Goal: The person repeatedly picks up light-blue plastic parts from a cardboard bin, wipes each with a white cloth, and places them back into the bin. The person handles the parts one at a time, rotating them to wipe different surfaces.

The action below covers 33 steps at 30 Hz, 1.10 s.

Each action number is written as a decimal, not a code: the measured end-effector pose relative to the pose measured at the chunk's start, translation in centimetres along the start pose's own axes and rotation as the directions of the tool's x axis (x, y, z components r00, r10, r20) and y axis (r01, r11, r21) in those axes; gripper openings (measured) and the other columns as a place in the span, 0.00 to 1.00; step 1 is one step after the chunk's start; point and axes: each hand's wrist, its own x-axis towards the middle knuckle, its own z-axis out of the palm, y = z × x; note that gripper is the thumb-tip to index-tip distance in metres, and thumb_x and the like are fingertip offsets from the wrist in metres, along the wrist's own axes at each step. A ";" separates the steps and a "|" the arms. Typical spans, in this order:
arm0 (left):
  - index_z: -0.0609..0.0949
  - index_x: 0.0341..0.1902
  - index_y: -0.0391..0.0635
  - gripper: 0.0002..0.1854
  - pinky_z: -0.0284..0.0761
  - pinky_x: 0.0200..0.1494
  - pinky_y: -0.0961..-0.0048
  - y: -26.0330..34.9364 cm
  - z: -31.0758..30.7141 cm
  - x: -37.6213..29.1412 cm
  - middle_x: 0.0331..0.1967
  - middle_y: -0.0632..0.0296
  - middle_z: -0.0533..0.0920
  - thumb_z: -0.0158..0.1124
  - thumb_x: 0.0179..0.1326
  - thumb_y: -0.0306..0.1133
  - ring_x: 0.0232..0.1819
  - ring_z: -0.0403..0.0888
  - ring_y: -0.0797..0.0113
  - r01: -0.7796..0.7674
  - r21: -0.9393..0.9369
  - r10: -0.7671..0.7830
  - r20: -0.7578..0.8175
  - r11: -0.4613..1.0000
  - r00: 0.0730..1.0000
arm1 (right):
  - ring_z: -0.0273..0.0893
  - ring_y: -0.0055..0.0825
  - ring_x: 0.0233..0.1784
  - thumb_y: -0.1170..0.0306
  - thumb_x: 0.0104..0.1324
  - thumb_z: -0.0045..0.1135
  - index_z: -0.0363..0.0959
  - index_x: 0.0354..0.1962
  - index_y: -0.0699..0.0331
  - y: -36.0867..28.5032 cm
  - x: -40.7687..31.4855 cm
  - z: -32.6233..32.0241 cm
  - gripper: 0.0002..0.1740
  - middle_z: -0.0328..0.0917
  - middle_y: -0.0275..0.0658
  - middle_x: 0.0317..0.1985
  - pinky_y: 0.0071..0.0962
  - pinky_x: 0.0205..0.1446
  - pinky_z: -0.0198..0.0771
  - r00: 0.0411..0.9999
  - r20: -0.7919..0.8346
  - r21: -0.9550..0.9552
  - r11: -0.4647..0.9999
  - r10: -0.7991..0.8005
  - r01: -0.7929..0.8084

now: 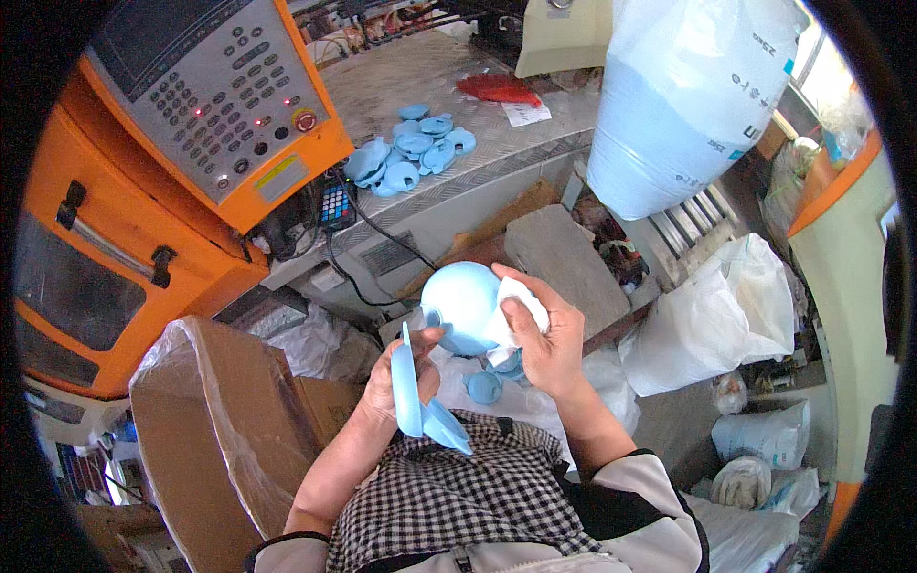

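My left hand [402,379] holds light-blue plastic molded pieces: a round one [462,301] by its lower left edge, with a flat one [405,390] across the palm and another [445,428] hanging below it. My right hand [548,333] presses a white cloth or tissue [519,308] against the right side of the round piece, thumb on the cloth. Beneath the hands, more light-blue pieces [484,387] lie on white plastic sheeting. A pile of similar light-blue pieces [419,147] rests on the metal ledge ahead.
An orange machine control panel [236,107] stands at the upper left, above an open cardboard box [186,444] lined with clear plastic. A red item [499,89] lies on the ledge. At the upper right is a large bag of light-blue material [688,107]; a white sack [709,315] sits below it.
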 end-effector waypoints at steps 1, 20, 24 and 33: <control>0.74 0.59 0.42 0.28 0.66 0.15 0.78 0.5 0.1 0.4 0.56 0.60 0.76 0.63 0.59 0.45 0.12 0.70 0.75 0.010 -0.066 -0.006 0.063 0.998 0.998 | 0.73 0.11 0.31 0.68 0.68 0.51 0.73 0.52 0.63 0.3 0.3 -0.2 0.17 0.77 0.30 0.27 0.19 0.34 0.70 1.000 0.020 -0.041 0.999 -0.023 0.024; 0.65 0.67 0.46 0.33 0.69 0.15 0.81 1.1 -0.4 0.6 0.13 0.59 0.76 0.61 0.60 0.43 0.13 0.74 0.73 0.076 -0.327 0.025 0.292 0.942 0.956 | 0.69 0.48 0.60 0.48 0.69 0.39 0.38 0.66 0.78 -0.7 0.4 0.9 0.45 0.60 0.58 0.62 0.46 0.50 0.77 0.899 0.429 0.611 0.761 -0.086 -0.219; 0.66 0.67 0.47 0.31 0.65 0.14 0.82 1.7 0.7 1.5 0.11 0.62 0.75 0.57 0.63 0.46 0.10 0.70 0.76 0.048 -0.192 0.040 0.428 0.980 0.903 | 0.67 0.47 0.62 0.50 0.69 0.42 0.40 0.67 0.77 -0.6 0.2 0.3 0.44 0.59 0.55 0.64 0.42 0.54 0.74 0.881 0.464 0.615 0.748 -0.086 -0.251; 0.69 0.64 0.47 0.27 0.59 0.12 0.82 1.7 2.0 0.8 0.09 0.65 0.72 0.51 0.67 0.48 0.10 0.69 0.77 -0.016 -0.103 0.049 0.330 0.995 0.943 | 0.70 0.35 0.58 0.58 0.68 0.49 0.49 0.65 0.77 -0.4 -0.3 0.0 0.38 0.66 0.49 0.60 0.31 0.55 0.72 0.899 0.428 0.560 0.808 -0.091 -0.185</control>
